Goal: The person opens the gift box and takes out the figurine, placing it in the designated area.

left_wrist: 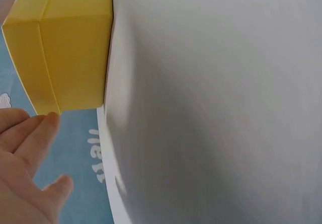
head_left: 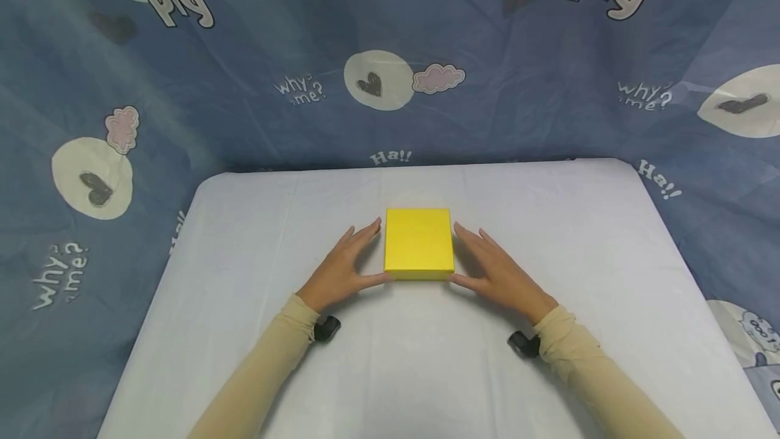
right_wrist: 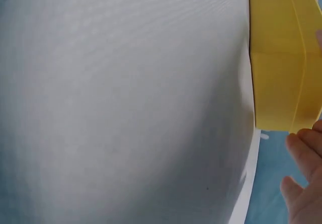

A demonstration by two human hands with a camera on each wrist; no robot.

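Observation:
A square yellow box (head_left: 418,241) lies flat on the white table, with a thin lid seam running along its sides in both wrist views. My left hand (head_left: 342,271) is at its left side, thumb tip at the near left corner and fingers stretched toward the far left edge. Mirroring it, my right hand (head_left: 500,275) has its thumb by the near right corner and its straight fingers beside the right edge. In the left wrist view, fingertips (left_wrist: 52,118) reach the bottom edge of the box (left_wrist: 75,63). The right wrist view has fingers (right_wrist: 302,153) close under the box (right_wrist: 276,90).
White cloth covers the table (head_left: 420,371), its far edge running behind the box. A blue printed curtain (head_left: 244,114) hangs at the back and both sides. Each wrist carries a small black camera, one at the left cuff (head_left: 327,328), one at the right (head_left: 524,344).

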